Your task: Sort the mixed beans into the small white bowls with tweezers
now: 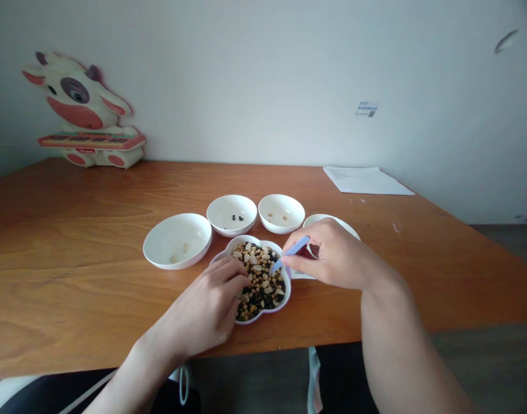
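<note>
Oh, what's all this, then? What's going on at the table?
A person's right hand holds a slim purple tool, its tip at a mix of peanuts and small grains in a flower-shaped dish. The left hand is over the dish's left side. The left bowl holds two pale bits, the next bowl a few dark ones, and the third bowl two brownish ones. The right hand partly hides the fourth bowl.

R hand point(330, 253) w/ blue tool point(297, 246), L hand point(220, 293) @ bean/peanut dish point(288, 290).
</note>
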`<action>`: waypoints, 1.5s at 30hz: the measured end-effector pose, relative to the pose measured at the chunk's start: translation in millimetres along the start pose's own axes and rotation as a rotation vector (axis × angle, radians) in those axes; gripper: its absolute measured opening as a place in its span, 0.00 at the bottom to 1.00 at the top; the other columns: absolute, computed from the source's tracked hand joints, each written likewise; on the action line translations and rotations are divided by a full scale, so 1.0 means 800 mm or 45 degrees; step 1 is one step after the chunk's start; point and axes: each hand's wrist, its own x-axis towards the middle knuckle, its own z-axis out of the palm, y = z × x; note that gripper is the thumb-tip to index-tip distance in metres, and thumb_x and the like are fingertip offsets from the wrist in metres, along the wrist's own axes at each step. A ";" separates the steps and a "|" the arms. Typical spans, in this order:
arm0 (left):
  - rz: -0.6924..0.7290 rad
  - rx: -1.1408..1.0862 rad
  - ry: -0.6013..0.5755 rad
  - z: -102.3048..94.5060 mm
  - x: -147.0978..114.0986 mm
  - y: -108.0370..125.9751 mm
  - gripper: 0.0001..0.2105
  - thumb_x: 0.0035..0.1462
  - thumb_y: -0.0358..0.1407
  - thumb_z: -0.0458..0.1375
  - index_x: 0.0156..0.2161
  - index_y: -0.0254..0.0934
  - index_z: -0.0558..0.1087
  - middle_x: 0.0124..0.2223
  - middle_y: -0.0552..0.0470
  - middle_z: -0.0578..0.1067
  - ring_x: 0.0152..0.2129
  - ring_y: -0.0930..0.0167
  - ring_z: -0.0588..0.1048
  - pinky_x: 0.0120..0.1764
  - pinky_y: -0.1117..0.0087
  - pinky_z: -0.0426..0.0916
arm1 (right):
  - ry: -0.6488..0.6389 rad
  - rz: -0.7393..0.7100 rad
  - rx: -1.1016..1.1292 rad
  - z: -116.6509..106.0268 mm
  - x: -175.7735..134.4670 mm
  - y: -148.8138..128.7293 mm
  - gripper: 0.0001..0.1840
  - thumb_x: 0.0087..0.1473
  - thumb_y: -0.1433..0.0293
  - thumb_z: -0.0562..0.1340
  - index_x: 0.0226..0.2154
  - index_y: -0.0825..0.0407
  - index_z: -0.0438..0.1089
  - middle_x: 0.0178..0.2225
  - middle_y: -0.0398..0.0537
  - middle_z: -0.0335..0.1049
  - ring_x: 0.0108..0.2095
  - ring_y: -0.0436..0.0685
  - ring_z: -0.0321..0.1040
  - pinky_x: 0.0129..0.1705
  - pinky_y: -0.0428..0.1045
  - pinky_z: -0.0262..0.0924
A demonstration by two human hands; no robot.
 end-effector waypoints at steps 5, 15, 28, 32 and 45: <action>-0.013 -0.007 -0.007 -0.001 0.000 0.003 0.15 0.57 0.20 0.47 0.42 0.33 0.74 0.43 0.44 0.71 0.44 0.64 0.69 0.50 0.58 0.70 | -0.136 0.034 -0.024 0.000 0.003 0.007 0.06 0.52 0.69 0.64 0.28 0.51 0.78 0.25 0.41 0.76 0.23 0.48 0.66 0.25 0.45 0.56; 0.005 -0.018 0.007 -0.001 0.002 0.001 0.16 0.56 0.20 0.47 0.42 0.33 0.74 0.44 0.44 0.72 0.44 0.63 0.69 0.51 0.58 0.69 | -0.260 0.061 0.022 -0.001 0.004 0.016 0.07 0.52 0.67 0.64 0.29 0.51 0.78 0.25 0.41 0.75 0.23 0.47 0.66 0.25 0.44 0.57; -0.003 -0.016 0.005 -0.002 0.002 0.003 0.15 0.56 0.20 0.48 0.42 0.32 0.74 0.42 0.44 0.72 0.44 0.63 0.69 0.50 0.57 0.70 | -0.273 -0.005 0.032 0.010 0.008 0.015 0.05 0.51 0.71 0.64 0.29 0.53 0.78 0.27 0.42 0.76 0.24 0.48 0.66 0.26 0.45 0.58; 0.001 -0.016 0.006 -0.002 0.002 0.003 0.16 0.56 0.20 0.47 0.43 0.32 0.74 0.43 0.44 0.72 0.44 0.63 0.69 0.50 0.57 0.69 | -0.267 -0.024 0.040 0.010 0.007 0.014 0.05 0.51 0.71 0.64 0.29 0.54 0.78 0.26 0.42 0.75 0.23 0.48 0.65 0.26 0.45 0.58; -0.001 -0.007 -0.010 -0.001 0.002 0.002 0.16 0.57 0.20 0.47 0.43 0.32 0.74 0.43 0.43 0.72 0.44 0.62 0.69 0.48 0.56 0.70 | -0.130 -0.084 0.057 0.007 0.007 0.014 0.06 0.51 0.71 0.64 0.26 0.53 0.76 0.24 0.43 0.75 0.22 0.48 0.66 0.25 0.44 0.58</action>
